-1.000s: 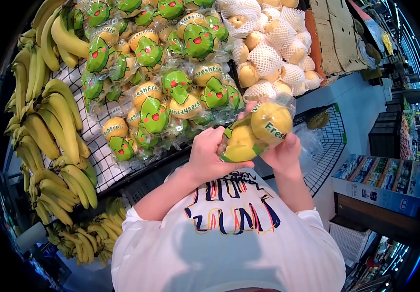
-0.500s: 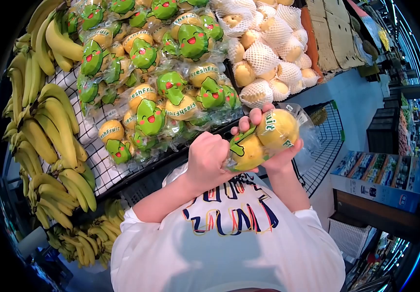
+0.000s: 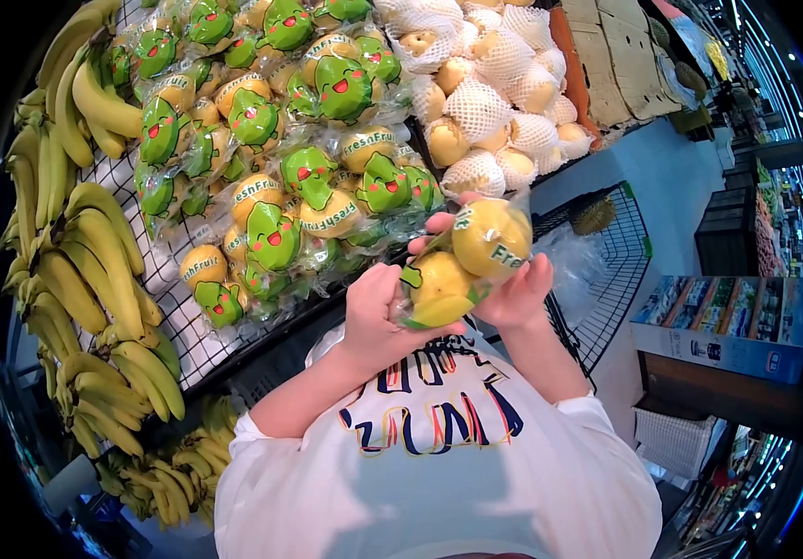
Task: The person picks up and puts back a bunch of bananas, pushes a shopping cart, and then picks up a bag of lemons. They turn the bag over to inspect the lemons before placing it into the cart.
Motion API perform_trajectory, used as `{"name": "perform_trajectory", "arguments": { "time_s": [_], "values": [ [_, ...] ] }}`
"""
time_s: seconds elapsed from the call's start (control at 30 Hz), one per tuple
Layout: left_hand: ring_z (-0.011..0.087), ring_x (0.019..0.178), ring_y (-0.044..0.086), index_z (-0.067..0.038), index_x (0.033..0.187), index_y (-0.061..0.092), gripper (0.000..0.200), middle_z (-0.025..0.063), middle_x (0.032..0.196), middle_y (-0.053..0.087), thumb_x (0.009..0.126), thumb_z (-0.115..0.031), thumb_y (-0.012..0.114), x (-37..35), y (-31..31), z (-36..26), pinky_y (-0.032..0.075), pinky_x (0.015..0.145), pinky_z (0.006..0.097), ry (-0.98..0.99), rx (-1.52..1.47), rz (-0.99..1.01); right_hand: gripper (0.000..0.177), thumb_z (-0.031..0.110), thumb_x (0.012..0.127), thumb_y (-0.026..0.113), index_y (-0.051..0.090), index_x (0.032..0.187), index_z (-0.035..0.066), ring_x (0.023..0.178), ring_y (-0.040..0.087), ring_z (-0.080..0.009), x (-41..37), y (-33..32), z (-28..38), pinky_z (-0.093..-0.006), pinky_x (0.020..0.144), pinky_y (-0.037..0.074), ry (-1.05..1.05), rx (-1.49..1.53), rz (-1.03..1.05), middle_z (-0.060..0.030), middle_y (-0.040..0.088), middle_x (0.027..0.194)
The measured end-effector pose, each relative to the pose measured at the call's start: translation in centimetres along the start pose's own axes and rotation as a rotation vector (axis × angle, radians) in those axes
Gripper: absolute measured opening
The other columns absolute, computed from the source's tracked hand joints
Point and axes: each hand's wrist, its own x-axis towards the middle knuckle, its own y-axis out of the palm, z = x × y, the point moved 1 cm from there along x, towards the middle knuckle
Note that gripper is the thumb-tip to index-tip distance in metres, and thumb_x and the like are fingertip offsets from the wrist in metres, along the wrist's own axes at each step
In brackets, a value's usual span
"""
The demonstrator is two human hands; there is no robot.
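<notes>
- At a supermarket fruit stand, bananas [image 3: 94, 261] hang in bunches along the rack at 9 o'clock of the view.
- Sealed fruit packs [image 3: 271, 158] with green cartoon faces fill the shelf at 11 o'clock, just beyond the person's reach.
- Left hand [image 3: 378, 321], at centre, is curled into a near fist around the lower end of a bag of yellow fruit [image 3: 462, 265], thumb pressed against the plastic.
- That bag sits at 1 o'clock from the left hand and is lifted clear of the shelf, chest-high above a white T-shirt [image 3: 439, 475].
- Over the last second the bag has been rolled between the palms: its printed band swung to the top and is now back at the lower right, and the bag has drifted slightly left. By that showing it is being turned over in hand rather than set down.
- Right hand [image 3: 513, 293] cups the bag from below and behind, palm wide, fingertips [image 3: 439, 224] hooked over its far side; the fruit lies at 10 o'clock from that palm.
- Netted pears [image 3: 485, 102] are piled at 12 o'clock, well apart from both hands.
- Wire basket [image 3: 620, 252] stands at 3 o'clock, with cartons [image 3: 728, 321] on a low shelf farther right.
</notes>
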Motion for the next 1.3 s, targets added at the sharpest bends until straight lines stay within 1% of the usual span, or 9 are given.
{"name": "perform_trajectory", "arguments": {
  "time_s": [0.07,0.17,0.3,0.43,0.7,0.73,0.87,0.97,1.3],
  "values": [
    [0.0126,0.090,0.067,0.001,0.106,0.062,0.066,0.0054,0.095,0.070,0.066,-0.042,0.093,-1.0,0.1,0.2,0.052,0.078,0.0277,-0.344,-0.461,0.077,0.103,0.068,0.080,0.065,0.019,0.155,0.015,0.134,0.043,-0.0445,-0.2,0.5,-0.2,-0.0595,0.111,0.035,0.045,-0.026,-0.044,-0.0204,0.046,0.143],
    [0.0099,0.102,0.062,0.002,0.125,0.057,0.077,0.0029,0.114,0.067,0.074,-0.047,0.086,-1.6,-0.3,0.2,0.050,0.089,0.0272,-0.511,-0.843,0.170,0.105,0.065,0.077,0.070,0.021,0.155,0.016,0.136,0.041,-0.0448,0.2,0.5,-0.8,-0.0582,0.112,0.033,0.029,-0.015,0.057,-0.0254,0.044,0.146],
    [0.0107,0.101,0.059,0.003,0.124,0.056,0.081,0.0038,0.112,0.065,0.085,-0.068,0.064,-3.0,0.3,2.9,0.048,0.090,0.0273,-0.527,-0.785,0.306,0.100,0.057,0.077,0.072,0.026,0.152,0.009,0.126,0.052,-0.0419,0.2,-0.3,-1.5,-0.0524,0.107,0.042,0.043,0.027,0.003,-0.0248,0.055,0.131],
    [0.0084,0.102,0.055,0.002,0.125,0.056,0.071,0.0025,0.112,0.062,0.093,-0.061,0.058,-2.4,0.4,3.0,0.045,0.090,0.0257,-0.590,-0.763,0.380,0.087,0.052,0.082,0.066,0.034,0.146,0.003,0.108,0.062,-0.0368,0.0,-0.8,-1.7,-0.0462,0.097,0.049,0.031,0.048,-0.149,-0.0218,0.061,0.115],
    [0.0115,0.110,0.056,0.001,0.128,0.057,0.065,0.0040,0.117,0.064,0.094,-0.055,0.063,-2.1,1.0,3.1,0.043,0.099,0.0301,-0.579,-0.606,0.452,0.061,0.051,0.089,0.055,0.055,0.123,0.000,0.097,0.064,-0.0315,-0.1,-1.8,-1.5,-0.0424,0.089,0.053,-0.024,0.160,-0.173,-0.0200,0.065,0.107],
    [0.0090,0.098,0.057,0.001,0.124,0.058,0.064,0.0020,0.107,0.064,0.094,-0.055,0.062,-2.0,1.1,3.1,0.046,0.089,0.0265,-0.552,-0.599,0.434,0.062,0.053,0.090,0.055,0.056,0.122,0.000,0.099,0.064,-0.0316,-0.1,-1.9,-1.5,-0.0430,0.090,0.052,-0.017,0.146,-0.164,-0.0197,0.064,0.107],
    [0.0080,0.069,0.049,-0.003,0.107,0.055,0.065,-0.0001,0.084,0.055,0.089,-0.065,0.058,-2.2,1.4,2.6,0.040,0.062,0.0228,-0.582,-0.663,0.432,0.081,0.064,0.087,0.056,0.042,0.142,0.006,0.116,0.056,-0.0388,0.0,-2.4,-1.8,-0.0493,0.097,0.050,0.018,0.142,-0.114,-0.0226,0.054,0.127],
    [0.0080,0.069,0.050,-0.004,0.103,0.056,0.061,-0.0005,0.082,0.057,0.091,-0.064,0.058,-2.7,1.7,2.6,0.041,0.062,0.0233,-0.571,-0.690,0.430,0.085,0.058,0.086,0.062,0.033,0.150,0.009,0.131,0.046,-0.0440,-0.2,-1.8,-1.6,-0.0551,0.105,0.045,0.052,0.167,-0.045,-0.0247,0.042,0.144],
    [0.0229,0.076,0.061,0.000,0.101,0.068,0.035,0.0118,0.081,0.063,0.093,-0.033,0.069,-1.8,2.2,3.7,0.049,0.074,0.0333,-0.368,-0.237,0.598,0.083,0.048,0.090,0.059,0.028,0.150,0.000,0.097,0.064,-0.0372,-2.8,-5.4,-2.0,-0.0554,0.099,0.047,0.049,0.439,-0.100,-0.0215,0.057,0.109]
  ]
}}
